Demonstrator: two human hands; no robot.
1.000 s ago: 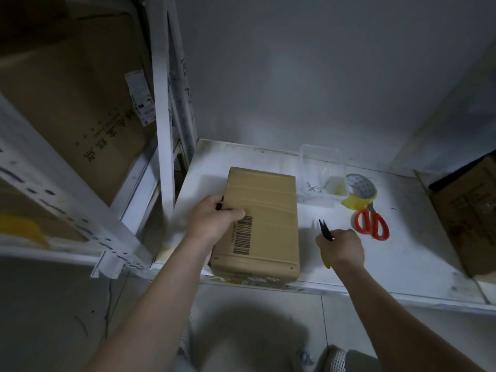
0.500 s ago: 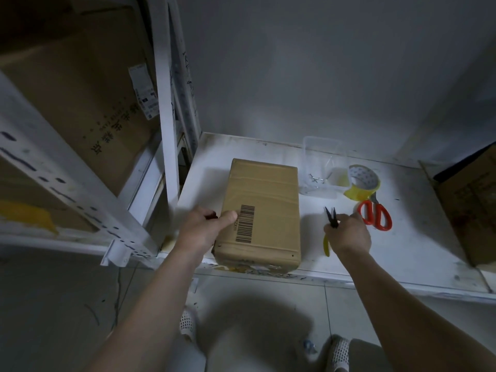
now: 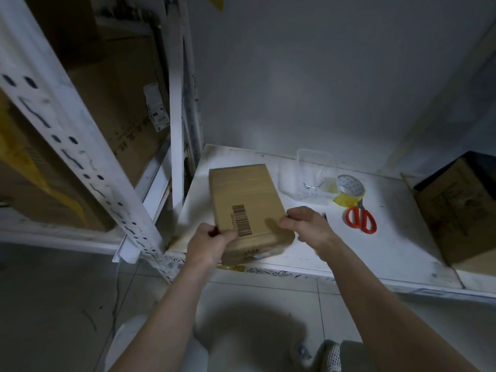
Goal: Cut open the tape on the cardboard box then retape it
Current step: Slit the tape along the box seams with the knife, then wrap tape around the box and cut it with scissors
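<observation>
Dim storeroom, scuffed white shelf [image 3: 375,253]. The tan cardboard box [image 3: 247,202] sits at its front edge, now angled. Left hand [image 3: 209,242] grips the near-left corner by the barcode; right hand [image 3: 308,224], off to the side 1 second ago, now clasps the right edge, snips [image 3: 325,216] barely peeking behind. Cutting looks imminent. Glossy yellow tape roll [image 3: 349,190] and orange scissors [image 3: 361,218] wait nearby.

- Left hand [image 3: 208,244]: forearm runs up from the lower left; fingers curled round the near left corner of the box [image 3: 247,205], thumb lying on its top beside the barcode
- Right hand [image 3: 308,226]: forearm comes in from the lower right; fingertips pinch the box's right edge near the front corner, knuckles up; a thin dark tip shows just behind the hand, too hidden to tell whether the hand holds it
</observation>
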